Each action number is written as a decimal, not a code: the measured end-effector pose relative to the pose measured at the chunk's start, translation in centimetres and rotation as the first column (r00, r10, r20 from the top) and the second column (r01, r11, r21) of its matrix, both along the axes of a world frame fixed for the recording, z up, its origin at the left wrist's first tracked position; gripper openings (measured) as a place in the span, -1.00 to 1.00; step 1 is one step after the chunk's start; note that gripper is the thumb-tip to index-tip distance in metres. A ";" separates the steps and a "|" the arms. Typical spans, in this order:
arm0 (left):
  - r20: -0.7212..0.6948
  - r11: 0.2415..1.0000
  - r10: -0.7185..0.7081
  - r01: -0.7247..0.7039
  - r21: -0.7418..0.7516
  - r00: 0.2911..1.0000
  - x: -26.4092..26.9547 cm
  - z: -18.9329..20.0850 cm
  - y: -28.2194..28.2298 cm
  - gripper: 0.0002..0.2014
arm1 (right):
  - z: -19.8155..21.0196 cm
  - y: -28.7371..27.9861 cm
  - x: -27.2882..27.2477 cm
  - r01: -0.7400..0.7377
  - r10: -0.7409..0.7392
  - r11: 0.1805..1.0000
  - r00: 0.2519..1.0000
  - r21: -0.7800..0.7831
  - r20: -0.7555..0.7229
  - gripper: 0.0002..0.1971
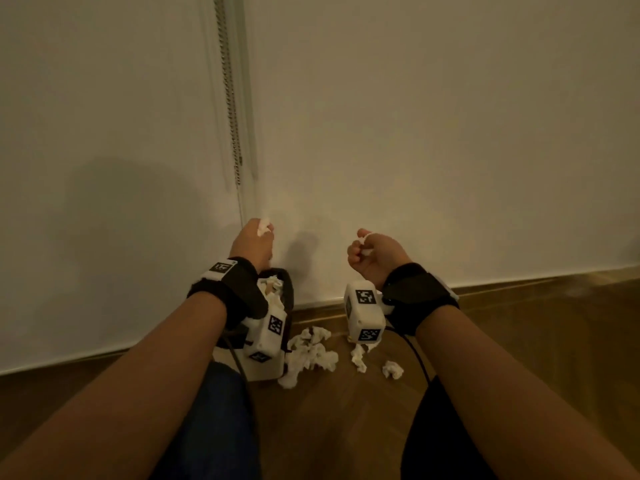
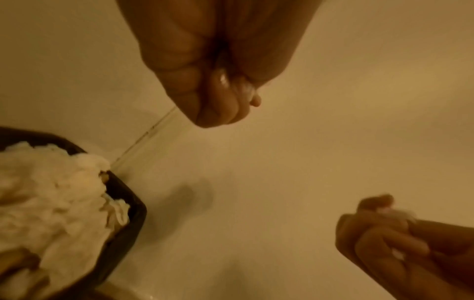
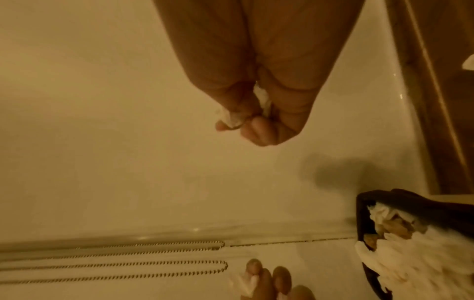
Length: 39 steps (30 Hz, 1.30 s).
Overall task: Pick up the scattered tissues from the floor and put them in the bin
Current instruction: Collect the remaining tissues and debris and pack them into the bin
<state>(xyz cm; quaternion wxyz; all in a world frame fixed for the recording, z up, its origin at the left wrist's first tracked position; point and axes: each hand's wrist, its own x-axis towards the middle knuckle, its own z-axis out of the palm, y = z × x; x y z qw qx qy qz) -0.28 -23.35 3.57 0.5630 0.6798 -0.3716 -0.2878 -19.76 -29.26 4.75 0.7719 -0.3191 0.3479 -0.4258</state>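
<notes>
White tissue [image 1: 264, 226] was clenched in the left hand [image 1: 252, 241], more in the right hand [image 1: 375, 255]; the full bin [image 1: 288, 284] sat at the left hand's six o'clock.

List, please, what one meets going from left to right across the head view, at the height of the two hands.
left hand gripping a tissue → bare white wall → right hand gripping another tissue

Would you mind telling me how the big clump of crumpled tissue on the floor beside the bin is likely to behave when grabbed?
The tissue clump looks soft and loosely crumpled, so it should squash easily and weigh little. It seems to be several pieces, so bits may drop off. It is unlikely to roll; the bin already looks heaped, so it may sit on top.
</notes>
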 end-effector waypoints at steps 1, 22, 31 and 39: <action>0.015 1.000 0.013 -0.013 -0.017 1.000 0.2 0.2 0.5 -0.81 | 0.1 0.4 0.2 -0.012 0.012 1.000 1.000 -0.003 0.004 -0.75; 0.238 0.999 0.020 -0.010 -0.043 0.971 1.4 0.2 4.0 -0.81 | 0.5 2.4 1.2 -0.100 0.076 0.967 0.991 -0.236 -0.106 -0.71; 0.407 0.988 0.032 -0.091 0.126 0.913 4.6 -1.2 3.8 -0.61 | 0.0 3.5 6.3 -0.261 0.144 0.885 0.941 -0.386 -0.306 -0.70; 0.485 0.998 0.022 -0.045 0.036 0.874 6.0 -1.7 3.0 -0.81 | -2.8 0.5 9.8 -0.213 -0.149 0.838 0.796 -0.502 -0.586 -0.85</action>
